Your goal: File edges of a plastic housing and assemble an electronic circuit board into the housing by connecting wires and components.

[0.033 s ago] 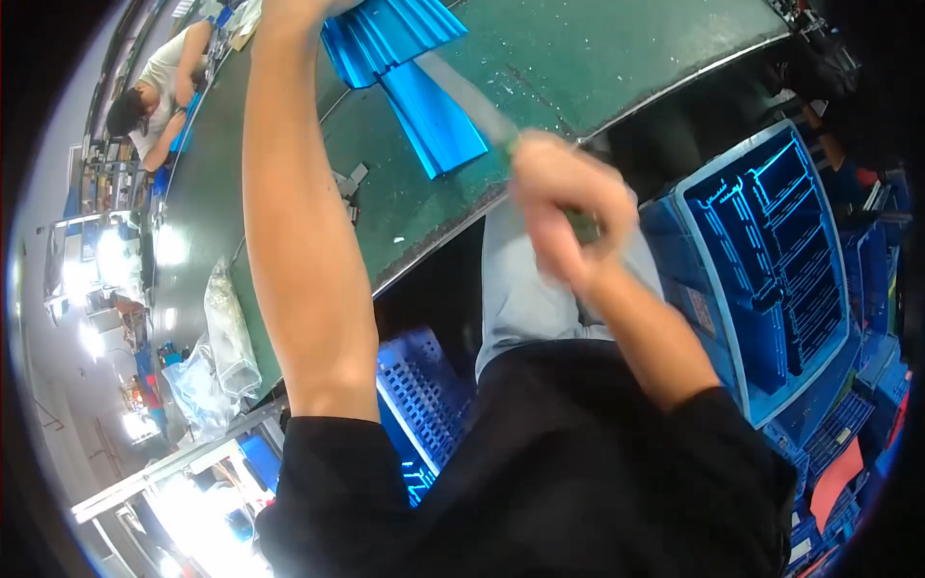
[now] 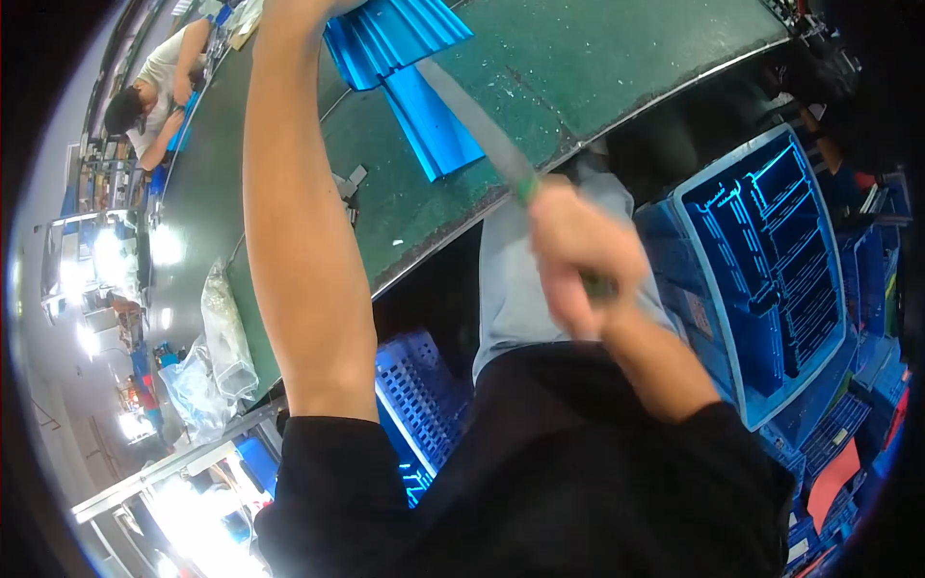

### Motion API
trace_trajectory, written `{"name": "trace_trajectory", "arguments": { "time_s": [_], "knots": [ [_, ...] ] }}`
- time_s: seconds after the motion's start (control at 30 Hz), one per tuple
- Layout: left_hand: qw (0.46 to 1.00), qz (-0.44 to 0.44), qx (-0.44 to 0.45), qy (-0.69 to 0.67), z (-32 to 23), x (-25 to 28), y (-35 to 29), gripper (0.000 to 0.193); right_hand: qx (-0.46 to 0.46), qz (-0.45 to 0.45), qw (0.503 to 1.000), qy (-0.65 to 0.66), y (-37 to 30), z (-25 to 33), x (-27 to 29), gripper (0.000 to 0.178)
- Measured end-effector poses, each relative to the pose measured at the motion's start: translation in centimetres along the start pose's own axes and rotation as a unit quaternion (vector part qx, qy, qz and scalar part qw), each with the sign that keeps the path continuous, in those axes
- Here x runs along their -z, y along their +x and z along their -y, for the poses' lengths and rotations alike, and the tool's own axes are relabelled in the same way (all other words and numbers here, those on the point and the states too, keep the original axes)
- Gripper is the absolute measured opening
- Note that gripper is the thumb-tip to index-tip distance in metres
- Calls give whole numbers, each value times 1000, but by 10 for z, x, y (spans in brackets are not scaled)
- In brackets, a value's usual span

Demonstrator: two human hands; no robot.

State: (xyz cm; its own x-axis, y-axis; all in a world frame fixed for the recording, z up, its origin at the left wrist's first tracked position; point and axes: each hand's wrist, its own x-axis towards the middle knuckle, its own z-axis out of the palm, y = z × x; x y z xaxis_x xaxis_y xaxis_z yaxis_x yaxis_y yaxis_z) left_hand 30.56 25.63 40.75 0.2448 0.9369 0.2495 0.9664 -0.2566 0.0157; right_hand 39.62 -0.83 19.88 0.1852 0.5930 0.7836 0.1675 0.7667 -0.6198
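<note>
My right hand point(image 2: 588, 246) is closed round the green handle of a long, flat grey file point(image 2: 472, 120), slightly smeared by motion. The file's far end reaches the edge of a ribbed, shiny blue metal profile point(image 2: 405, 39). At the top edge of the picture my left hand point(image 2: 303, 12) holds this profile; most of its fingers are cut off from view. Under the file and the upper profile, a second blue profile point(image 2: 429, 125) lies on the green worktable point(image 2: 617, 58), its near end toward me.
A blue crate point(image 2: 708, 255) holding dark blue parts stands at my right. A perforated blue basket point(image 2: 419, 376) is below the table edge at left. Clear plastic bags point(image 2: 217, 356) lie on the table's left. Across the table a person point(image 2: 154, 101) handles a blue piece.
My right hand has drawn the file down and to the right, toward my body. The left hand and the blue profiles have hardly shifted.
</note>
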Motion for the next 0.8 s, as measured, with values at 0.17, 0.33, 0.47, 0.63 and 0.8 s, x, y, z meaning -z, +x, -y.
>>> {"name": "trace_trajectory", "arguments": {
  "time_s": [0.17, 0.33, 0.47, 0.63, 0.8],
  "knots": [
    [998, -53, 11, 13, 9, 3, 0, 83, 19, -49, 995, 90, -50, 120, -14, 3],
    [998, 13, -4, -61, 20, 5, -9, 79, 28, 59, 998, -23, -5, 71, -5, 15],
    [981, 40, -140, -131, 17, 8, 12, 95, -6, -27, 970, -243, 59, 23, 33, 30],
    [978, 2, -77, -195, 23, 49, -20, 69, 20, -79, 959, -272, 82, -36, 57, 17],
    [988, 3, -11, -151, 17, 56, -11, 74, -2, 4, 913, -408, 71, -23, 109, 16]
  ]
}}
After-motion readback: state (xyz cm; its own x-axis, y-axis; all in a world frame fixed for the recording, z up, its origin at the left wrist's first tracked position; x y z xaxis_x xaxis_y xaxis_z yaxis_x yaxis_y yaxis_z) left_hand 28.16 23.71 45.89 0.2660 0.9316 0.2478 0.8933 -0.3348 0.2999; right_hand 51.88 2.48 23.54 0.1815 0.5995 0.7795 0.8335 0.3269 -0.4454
